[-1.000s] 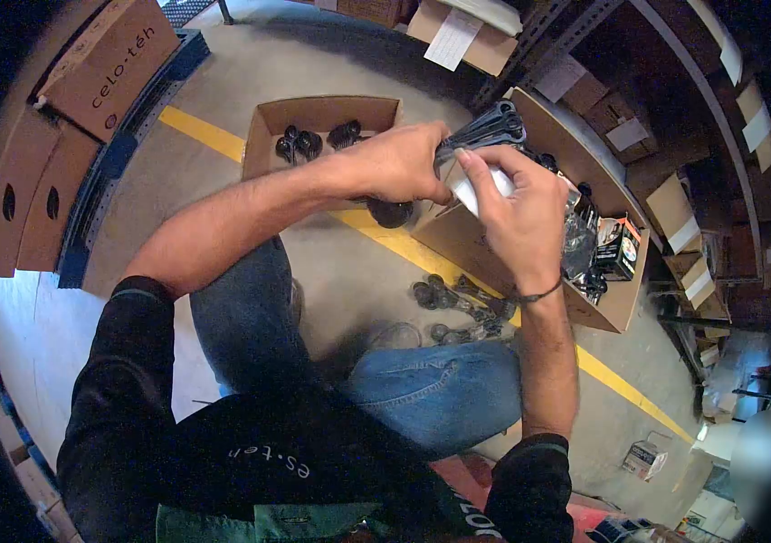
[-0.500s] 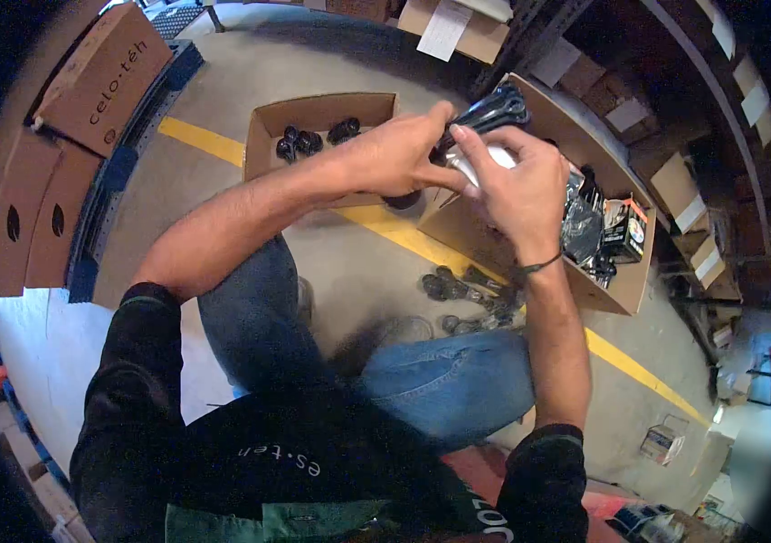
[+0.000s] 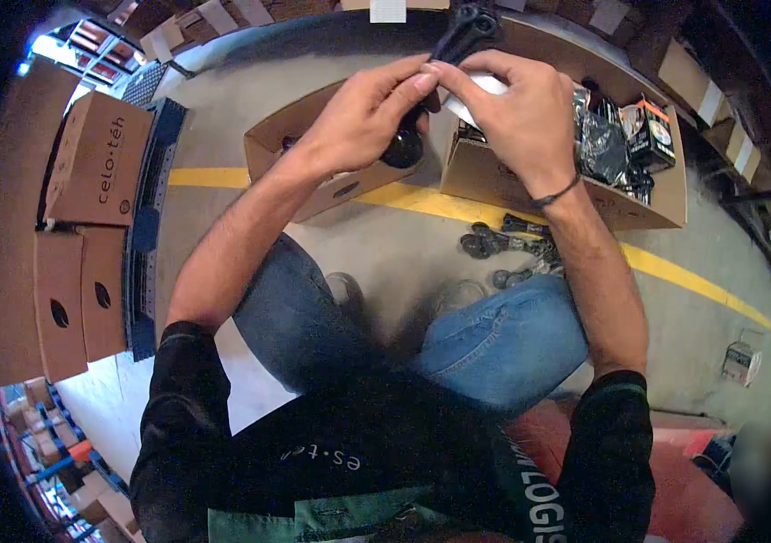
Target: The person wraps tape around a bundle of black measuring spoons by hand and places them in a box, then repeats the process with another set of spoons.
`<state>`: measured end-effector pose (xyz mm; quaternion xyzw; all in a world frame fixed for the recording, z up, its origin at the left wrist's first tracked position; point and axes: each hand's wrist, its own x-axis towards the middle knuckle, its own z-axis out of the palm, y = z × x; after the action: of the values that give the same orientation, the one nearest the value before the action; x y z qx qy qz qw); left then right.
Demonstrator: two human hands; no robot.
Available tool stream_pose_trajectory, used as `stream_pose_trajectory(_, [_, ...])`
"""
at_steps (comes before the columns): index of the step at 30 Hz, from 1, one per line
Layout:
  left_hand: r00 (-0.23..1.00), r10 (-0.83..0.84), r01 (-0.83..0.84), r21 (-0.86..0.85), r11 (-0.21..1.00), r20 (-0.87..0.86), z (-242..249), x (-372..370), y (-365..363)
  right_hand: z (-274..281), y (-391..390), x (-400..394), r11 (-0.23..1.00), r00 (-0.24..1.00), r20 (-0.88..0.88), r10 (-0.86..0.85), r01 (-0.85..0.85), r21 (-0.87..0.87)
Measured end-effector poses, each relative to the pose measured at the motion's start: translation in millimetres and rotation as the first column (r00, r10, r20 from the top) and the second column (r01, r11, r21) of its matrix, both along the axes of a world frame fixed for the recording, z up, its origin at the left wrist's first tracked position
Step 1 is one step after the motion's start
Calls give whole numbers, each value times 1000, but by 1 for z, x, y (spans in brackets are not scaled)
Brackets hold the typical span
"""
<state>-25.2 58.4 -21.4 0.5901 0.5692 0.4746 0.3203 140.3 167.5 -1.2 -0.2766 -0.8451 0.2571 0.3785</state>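
My left hand (image 3: 367, 113) is closed around a long black bundle of shiny, spoon-like pieces (image 3: 467, 34). One end of the bundle sticks up past my fingers, and a rounded black end hangs below the palm. My right hand (image 3: 526, 113) meets it at the middle of the bundle, thumb and fingertips pinched beside the left thumb. A white piece like paper or a label (image 3: 480, 93) sits in the right hand, partly covered by the fingers. Both hands are above two open cardboard boxes. Where the fingertips meet, details are hidden.
The left open box (image 3: 322, 195) is half behind my arm. The right box (image 3: 512, 185) holds black packets and a small printed carton (image 3: 650, 136). Several similar black bundles (image 3: 494, 242) lie on the floor by my knee. Stacked cartons (image 3: 100, 158) stand on a blue pallet (image 3: 143, 271) at left.
The camera view has shifted, so hands and boxes sit differently in it. The bundle's lower rounded end shows more now. Both hands keep their hold, fingertips still together.
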Motion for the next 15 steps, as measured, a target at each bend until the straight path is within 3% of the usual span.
stream_pose_trajectory(3, [995, -12, 11, 7, 1000, 99, 2, -5, 4, -2, 2, 2, 996, 998, -59, 32, -27, 83])
stream_pose_trajectory(4, [988, -4, 6, -8, 1000, 155, 3, -7, 4, 6, 0, 7, 999, 997, -60, 47, -48, -18])
stream_pose_trajectory(5, [978, 6, -2, -21, 1000, 211, 4, -9, 4, 8, 0, 10, 998, 996, -61, 65, -65, 0])
stream_pose_trajectory(6, [984, -47, 46, 7, 999, 173, 4, -13, 4, 9, 3, 13, 996, 994, -62, 85, -84, 20])
stream_pose_trajectory(9, [928, -150, 153, 17, 988, 341, 5, -10, 0, 1, 14, 15, 968, 963, -107, 247, -241, 68])
stream_pose_trajectory(12, [943, -104, 95, 45, 995, 315, 8, -2, -4, 2, 20, 13, 951, 945, -108, 308, -302, 73])
stream_pose_trajectory(15, [906, -151, 171, -17, 985, 396, 13, 2, -10, -3, 26, 10, 945, 947, -95, 306, -290, 150])
